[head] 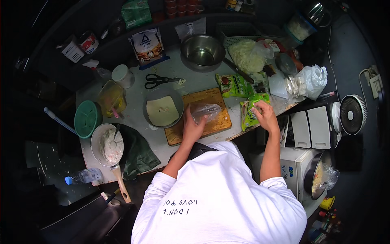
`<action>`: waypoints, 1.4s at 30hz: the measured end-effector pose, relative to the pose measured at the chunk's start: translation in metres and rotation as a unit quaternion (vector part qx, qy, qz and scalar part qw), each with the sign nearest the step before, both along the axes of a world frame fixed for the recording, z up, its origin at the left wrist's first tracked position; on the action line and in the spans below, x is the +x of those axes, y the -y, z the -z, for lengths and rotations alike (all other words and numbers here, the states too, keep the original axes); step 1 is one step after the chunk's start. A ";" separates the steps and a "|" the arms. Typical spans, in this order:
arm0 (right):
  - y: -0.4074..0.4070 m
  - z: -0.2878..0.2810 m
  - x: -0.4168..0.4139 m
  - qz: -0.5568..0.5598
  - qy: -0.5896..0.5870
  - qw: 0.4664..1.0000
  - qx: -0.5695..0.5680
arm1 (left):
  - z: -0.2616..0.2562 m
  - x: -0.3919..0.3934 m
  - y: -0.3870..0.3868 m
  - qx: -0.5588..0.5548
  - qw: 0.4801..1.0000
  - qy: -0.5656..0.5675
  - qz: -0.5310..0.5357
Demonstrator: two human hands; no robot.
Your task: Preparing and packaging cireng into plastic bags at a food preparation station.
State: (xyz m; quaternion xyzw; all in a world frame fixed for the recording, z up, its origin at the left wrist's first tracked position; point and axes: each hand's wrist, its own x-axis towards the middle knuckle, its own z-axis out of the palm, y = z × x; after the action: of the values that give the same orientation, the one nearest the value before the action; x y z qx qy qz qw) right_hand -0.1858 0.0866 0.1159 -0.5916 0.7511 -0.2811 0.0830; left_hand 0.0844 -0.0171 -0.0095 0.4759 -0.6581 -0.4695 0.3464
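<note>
My left hand holds a clear plastic bag over a wooden cutting board. Beside that hand, a grey bowl contains pale square sheets with a small scrap on top. My right hand is over a green printed packet at the table's front edge, thumb and forefinger bent towards it. Whether the fingers grip the packet is unclear. Behind it lies a second green packet. Black-handled scissors rest beyond the grey bowl.
A steel bowl and a knife sit towards the back. At left, a saucepan holds a creamy mixture and spoon, near a green basket and dark cloth. White plastic bags crowd the right; a fan stands beyond.
</note>
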 end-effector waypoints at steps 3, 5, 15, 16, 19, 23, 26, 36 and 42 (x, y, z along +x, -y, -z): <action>-0.002 -0.028 0.013 0.017 0.020 0.999 0.025 | -0.040 -0.003 -0.012 -0.116 0.987 0.110 0.016; -0.001 -0.042 0.023 0.000 0.044 0.999 0.017 | -0.048 -0.004 -0.015 -0.236 0.952 0.197 0.004; 0.002 -0.077 0.068 -0.132 0.063 0.984 -0.103 | -0.061 -0.022 -0.025 0.072 0.936 -0.315 0.138; 0.002 -0.077 0.070 -0.140 0.068 0.980 -0.125 | -0.075 -0.028 -0.028 0.133 0.913 -0.372 0.105; 0.005 -0.091 0.089 -0.186 0.084 0.971 -0.127 | -0.056 -0.020 -0.022 0.194 0.851 -0.445 0.198; 0.009 -0.094 0.094 -0.267 0.173 0.948 -0.029 | -0.060 -0.011 -0.017 0.356 0.730 -0.521 0.264; 0.008 -0.089 0.084 -0.242 0.146 0.958 0.049 | -0.068 -0.008 -0.021 0.377 0.720 -0.539 0.219; 0.001 -0.023 0.073 -0.246 0.027 0.964 0.102 | -0.043 -0.012 -0.027 0.258 0.885 -0.330 0.202; 0.002 -0.004 0.076 -0.214 0.025 0.973 0.083 | -0.051 -0.015 -0.025 0.240 0.895 -0.326 0.187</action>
State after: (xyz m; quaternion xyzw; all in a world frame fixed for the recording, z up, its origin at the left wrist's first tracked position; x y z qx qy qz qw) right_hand -0.1098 0.0842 0.1197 -0.7227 0.6251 -0.2083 0.2088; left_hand 0.0694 0.0084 0.0414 0.2328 -0.4526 -0.7981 0.3225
